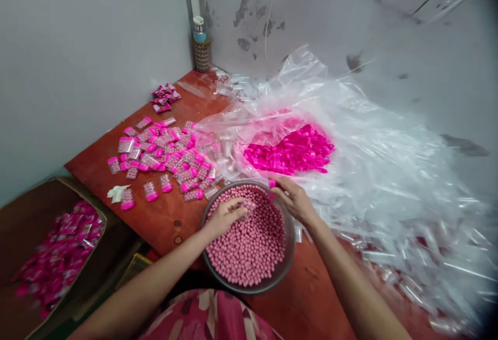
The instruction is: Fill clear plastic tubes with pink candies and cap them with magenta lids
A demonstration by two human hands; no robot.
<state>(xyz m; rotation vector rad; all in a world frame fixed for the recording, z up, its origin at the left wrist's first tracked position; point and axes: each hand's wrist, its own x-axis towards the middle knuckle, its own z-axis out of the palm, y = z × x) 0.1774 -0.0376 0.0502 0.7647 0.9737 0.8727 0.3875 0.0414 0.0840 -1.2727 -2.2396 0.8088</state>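
A grey bowl [290, 257] full of round pink balls [249, 249] stands at the table's front edge. Over the bowl, my left hand [226, 216] is closed, with a small clear container [249, 206] that seems to hold pink balls at its fingertips. My right hand [294, 200] pinches a bright pink cap [272, 184] above the bowl's right rim. Behind the bowl, an open plastic bag holds a heap of loose pink caps [290, 153]. Left of it lie many filled clear containers with pink caps [171, 148].
Small pink wrapped packets [165, 96] lie on the red table [128, 220] at the back left; more fill a cardboard box [103, 223] below. A bottle [199, 31] stands in the corner. Clear plastic bags [373, 148] and empty clear containers [416, 290] cover the right side.
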